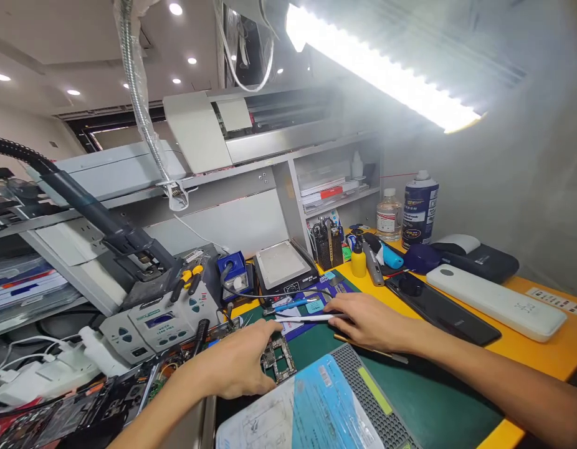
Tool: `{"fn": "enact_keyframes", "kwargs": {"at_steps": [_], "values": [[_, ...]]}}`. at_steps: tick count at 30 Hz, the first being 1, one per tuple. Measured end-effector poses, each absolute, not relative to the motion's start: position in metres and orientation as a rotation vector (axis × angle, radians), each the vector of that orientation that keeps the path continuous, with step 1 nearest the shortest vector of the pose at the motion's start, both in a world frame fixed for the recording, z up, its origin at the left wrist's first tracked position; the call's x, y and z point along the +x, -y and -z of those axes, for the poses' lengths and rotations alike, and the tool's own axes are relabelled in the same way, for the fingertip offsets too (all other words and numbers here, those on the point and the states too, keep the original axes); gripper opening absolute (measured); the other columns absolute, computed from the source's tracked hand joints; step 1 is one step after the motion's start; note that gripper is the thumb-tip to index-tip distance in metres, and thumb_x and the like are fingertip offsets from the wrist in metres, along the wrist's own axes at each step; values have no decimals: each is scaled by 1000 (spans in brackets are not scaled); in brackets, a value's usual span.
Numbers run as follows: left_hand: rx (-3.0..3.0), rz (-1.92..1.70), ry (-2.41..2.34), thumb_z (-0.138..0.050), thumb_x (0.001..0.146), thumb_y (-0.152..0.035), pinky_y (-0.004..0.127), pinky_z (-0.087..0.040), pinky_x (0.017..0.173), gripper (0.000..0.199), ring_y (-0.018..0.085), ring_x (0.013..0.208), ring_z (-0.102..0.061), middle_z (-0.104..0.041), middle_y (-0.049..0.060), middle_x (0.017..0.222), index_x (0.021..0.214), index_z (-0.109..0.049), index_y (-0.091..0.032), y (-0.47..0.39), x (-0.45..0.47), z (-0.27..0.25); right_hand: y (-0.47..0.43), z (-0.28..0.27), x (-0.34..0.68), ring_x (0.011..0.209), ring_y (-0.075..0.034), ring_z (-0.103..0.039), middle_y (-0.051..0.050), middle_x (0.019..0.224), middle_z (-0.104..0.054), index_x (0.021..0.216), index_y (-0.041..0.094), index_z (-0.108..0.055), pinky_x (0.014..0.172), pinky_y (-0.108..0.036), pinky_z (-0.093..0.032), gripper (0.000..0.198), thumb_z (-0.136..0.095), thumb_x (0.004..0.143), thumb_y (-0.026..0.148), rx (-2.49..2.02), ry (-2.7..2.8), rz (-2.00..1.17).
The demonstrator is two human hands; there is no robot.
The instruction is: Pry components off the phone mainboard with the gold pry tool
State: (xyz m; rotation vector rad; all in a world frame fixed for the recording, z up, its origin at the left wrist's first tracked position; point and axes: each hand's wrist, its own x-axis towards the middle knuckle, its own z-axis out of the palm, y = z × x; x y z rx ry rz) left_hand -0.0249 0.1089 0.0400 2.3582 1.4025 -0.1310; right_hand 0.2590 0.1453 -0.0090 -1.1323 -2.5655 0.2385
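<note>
One small bare circuit board (278, 360)

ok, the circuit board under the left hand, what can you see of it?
The circuit board is small and dark, irregular in outline with a cut-out in the middle, and studded with silvery metal shields and chips. It lies flat on the green mat, beside the corner of a blue-covered packet. The left hand rests over its near-left edge, fingertips touching it; finer detail is too small to tell.

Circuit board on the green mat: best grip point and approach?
Pinch the circuit board by its bare right edges, coming from above on the right. It lies flat on the green mat, and the left hand already presses its left side, while the right hand holds a thin white tool.
</note>
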Motion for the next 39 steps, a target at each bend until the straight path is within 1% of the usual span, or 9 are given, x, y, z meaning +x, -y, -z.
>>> {"fn": "enact_keyframes", "kwargs": {"at_steps": [8,13,16,18,21,24,27,35,39], "values": [[2379,38,-1454,-66,91,-39,52,-48,102,59,28,120,-56,-52,11,137,143,-43,-22,-102,-24,-38,-145,11,261,90,-20,-66,-6,100,-70,105,14,-67,82,-38,-53,19,-54,101,28,-1116,2542,-237],[2376,-117,-1563,-69,87,-35,47,-53,94,67,25,111,-61,-55,11,134,145,-38,-24,-89,-33,-54,-145,8,262,91,-23,-67,-9,101,-73,104,15,-71,81,-35,-51,21,-54,99,26,-1095,2527,-266],[2370,-198,-1635,-70,80,-34,40,-53,95,75,22,108,-63,-56,4,134,146,-35,-31,-74,-39,-69,-146,8,263,97,-25,-68,-12,106,-74,110,17,-73,86,-34,-49,23,-56,97,26,-1087,2521,-290],[2384,-218,-1636,-69,78,-38,36,-51,102,77,22,116,-60,-55,0,136,146,-34,-37,-60,-41,-73,-146,9,263,100,-27,-68,-12,108,-74,112,18,-73,88,-34,-49,24,-56,96,26,-1087,2521,-302],[2431,-200,-1593,-72,74,-40,39,-45,112,81,26,130,-53,-51,0,145,147,-37,-38,-36,-40,-68,-145,8,263,100,-27,-68,-12,109,-74,113,18,-73,88,-34,-49,25,-56,96,26,-1094,2525,-313],[2495,-213,-1540,-75,69,-35,42,-47,110,80,30,127,-57,-54,2,144,143,-45,-35,-18,-33,-54,-145,7,263,100,-27,-67,-12,109,-74,112,17,-73,88,-34,-49,25,-56,95,25,-1104,2531,-319],[2566,-274,-1460,-76,68,-35,37,-50,105,77,28,122,-60,-61,2,137,140,-47,-33,-11,-27,-40,-144,6,262,100,-27,-67,-12,109,-74,112,17,-74,88,-35,-48,25,-57,95,25,-1119,2538,-319],[2579,-417,-1475,-82,64,-37,35,-55,96,81,27,115,-63,-65,2,129,138,-48,-34,-10,-36,-19,-136,-14,271,95,-27,-64,-11,105,-72,105,16,-74,81,-34,-45,28,-59,93,37,-1228,2493,-368],[2563,-498,-1458,-77,70,-43,35,-52,99,71,28,117,-61,-64,3,130,136,-51,-33,-9,-39,-14,-131,-30,292,70,-20,-63,-4,79,-71,87,19,-74,58,-27,-41,33,-63,88,50,-1349,2535,-554]]}}
